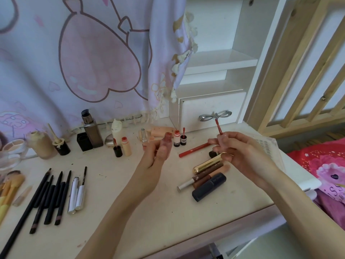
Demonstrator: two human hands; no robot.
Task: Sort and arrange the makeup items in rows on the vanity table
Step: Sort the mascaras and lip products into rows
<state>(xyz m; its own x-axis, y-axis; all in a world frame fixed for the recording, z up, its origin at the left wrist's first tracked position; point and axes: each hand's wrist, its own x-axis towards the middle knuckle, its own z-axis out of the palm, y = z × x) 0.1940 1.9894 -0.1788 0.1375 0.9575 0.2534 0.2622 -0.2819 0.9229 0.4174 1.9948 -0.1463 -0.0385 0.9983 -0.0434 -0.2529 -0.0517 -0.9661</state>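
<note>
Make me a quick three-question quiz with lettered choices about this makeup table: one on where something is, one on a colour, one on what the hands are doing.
1. Where do the black pencils lie?
A. On the table's left side
B. On the shelf
C. In the drawer

2. What colour is the long pencil between the hands?
A. Blue
B. Red
C. Green

3. What does the right hand hold?
A. Nothing
B. A brush
C. A lip gloss wand

Answers:
1 A, they lie side by side on the table at the left.
2 B, it is red against the pale top.
3 C, the red-tipped wand is pulled out, while the left hand holds the small bottle.
</note>
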